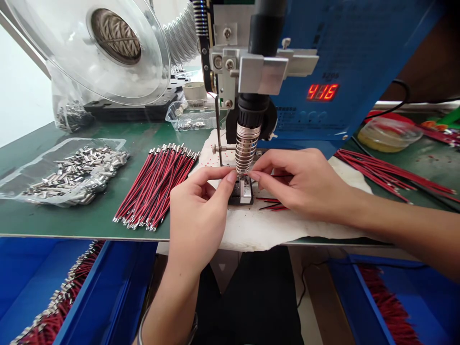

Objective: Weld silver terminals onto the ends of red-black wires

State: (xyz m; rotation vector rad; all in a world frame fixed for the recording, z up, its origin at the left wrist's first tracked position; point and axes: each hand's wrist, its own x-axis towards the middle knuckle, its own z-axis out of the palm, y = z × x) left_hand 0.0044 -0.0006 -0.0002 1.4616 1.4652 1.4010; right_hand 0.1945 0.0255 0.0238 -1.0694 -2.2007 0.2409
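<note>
My left hand (197, 211) and my right hand (302, 184) meet under the ribbed metal nozzle (247, 148) of a blue machine (345, 62). Both pinch at a small metal fixture (243, 191) below the nozzle. The right fingers hold a thin red-and-black wire (278, 176) that runs off to the right. What the left fingertips pinch is too small to make out. A white cloth (266, 225) lies under both hands. Loose red wires (271, 203) lie on it below my right hand.
A bundle of red-black wires with metal tips (156, 184) lies left of my hands; metal ferrules on plastic (75, 172) sit further left. More wires (391, 175) lie at right. The machine display reads 416 (322, 92). Blue bins (108, 292) with finished wires stand below the table edge.
</note>
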